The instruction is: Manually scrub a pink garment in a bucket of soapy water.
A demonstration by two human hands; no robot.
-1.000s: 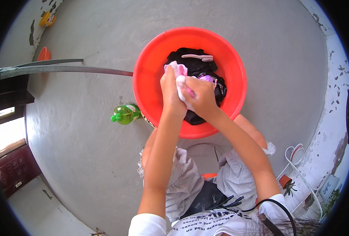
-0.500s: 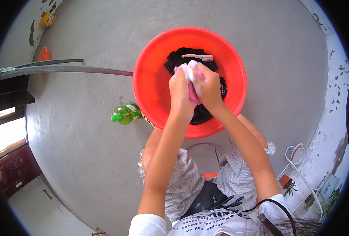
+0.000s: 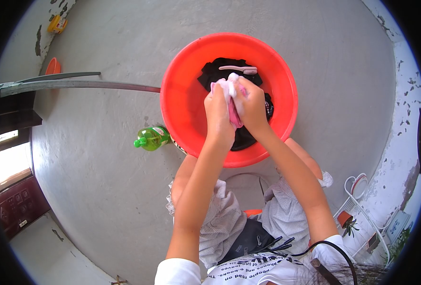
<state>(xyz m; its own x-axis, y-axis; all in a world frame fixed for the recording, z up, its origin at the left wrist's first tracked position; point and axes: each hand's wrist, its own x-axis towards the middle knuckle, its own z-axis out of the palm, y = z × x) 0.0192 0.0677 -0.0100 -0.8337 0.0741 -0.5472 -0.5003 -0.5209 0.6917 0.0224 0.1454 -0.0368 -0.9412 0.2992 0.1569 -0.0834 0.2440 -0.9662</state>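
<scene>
A big orange-red basin (image 3: 182,90) stands on the grey concrete floor in front of my knees. Both my hands are over it, pressed together around a small pink and white cloth (image 3: 230,95). My left hand (image 3: 218,114) grips the cloth from the left, my right hand (image 3: 251,107) from the right. Under the hands lies dark black clothing (image 3: 220,71) in the basin. A pale brush (image 3: 239,69) rests on the black clothing at the basin's far side.
A green plastic bottle (image 3: 149,137) lies on the floor against the basin's left side. A long metal bar (image 3: 77,85) runs in from the left. A small orange dish (image 3: 53,66) and a yellow object (image 3: 56,23) sit far left. A white wire rack (image 3: 357,190) stands at right.
Both hands have shifted on the pink cloth, moving slightly up and closer together, rubbing it between them over the basin.
</scene>
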